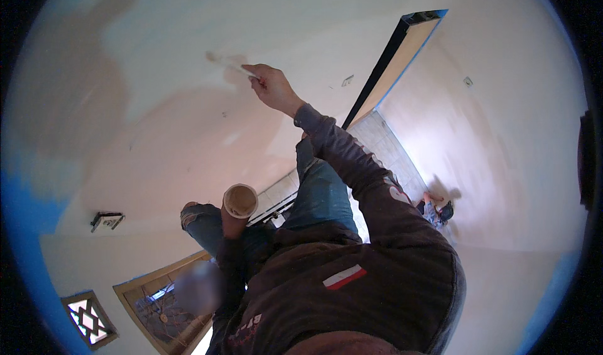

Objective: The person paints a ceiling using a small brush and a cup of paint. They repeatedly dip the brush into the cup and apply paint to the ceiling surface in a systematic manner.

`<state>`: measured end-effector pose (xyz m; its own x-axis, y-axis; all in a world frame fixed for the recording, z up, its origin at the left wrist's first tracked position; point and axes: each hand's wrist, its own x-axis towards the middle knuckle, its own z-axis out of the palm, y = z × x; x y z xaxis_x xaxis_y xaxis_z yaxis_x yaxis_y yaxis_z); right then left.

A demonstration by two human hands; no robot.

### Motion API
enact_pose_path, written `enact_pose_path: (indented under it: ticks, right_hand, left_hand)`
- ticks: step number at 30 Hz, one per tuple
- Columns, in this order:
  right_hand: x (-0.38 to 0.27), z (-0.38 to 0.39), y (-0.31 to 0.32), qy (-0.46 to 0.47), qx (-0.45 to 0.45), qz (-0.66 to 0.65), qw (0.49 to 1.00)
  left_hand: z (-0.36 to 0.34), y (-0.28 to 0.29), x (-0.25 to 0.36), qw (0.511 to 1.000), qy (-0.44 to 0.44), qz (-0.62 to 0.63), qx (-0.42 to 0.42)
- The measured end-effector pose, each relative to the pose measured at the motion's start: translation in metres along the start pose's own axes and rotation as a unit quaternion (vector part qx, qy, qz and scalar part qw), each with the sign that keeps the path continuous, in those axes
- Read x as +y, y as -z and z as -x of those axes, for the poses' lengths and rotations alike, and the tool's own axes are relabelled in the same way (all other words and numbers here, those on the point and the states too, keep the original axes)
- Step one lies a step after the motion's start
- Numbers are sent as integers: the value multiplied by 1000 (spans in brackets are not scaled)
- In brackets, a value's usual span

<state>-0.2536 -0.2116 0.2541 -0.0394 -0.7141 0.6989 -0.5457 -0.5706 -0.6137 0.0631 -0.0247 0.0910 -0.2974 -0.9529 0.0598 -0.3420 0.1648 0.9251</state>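
Observation:
My right hand [271,89] stretches out toward the pale wall, its fingers closed around a thin, light-handled paintbrush [233,68]. The brush's brownish tip points left, at or close to the wall; I cannot tell whether it touches. Lower down, near my bent knee, my left hand [232,225] grips a round tub [240,201] from below. Inside the tub is a light brown coating, and its depth is hard to judge. Darker, pinkish patches and paler ones cover the wall [195,129] around the brush.
An opening with a black and wooden frame [392,66], edged in blue, stands to the right. Beyond it, another person [434,212] is low by the wall. A wall box [107,220] sits at left, above a lattice window [88,319]. Pale tiles [383,141] show below.

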Motion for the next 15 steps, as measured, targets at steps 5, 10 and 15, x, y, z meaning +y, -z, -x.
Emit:
enact_pose_path:
  ticks: [5,10,15]
  right_hand:
    - [45,-16,33,-13,-75,43,996]
    - [81,-33,94,-49,-80,78,993]
    - [137,-7,163,-84,23,189,978]
  left_hand:
    - [0,-1,4,999,20,-17,-18]
    - [5,6,-12,1000,20,-10,-2]
    - [-5,-1,-13,1000,-15,-21,-18]
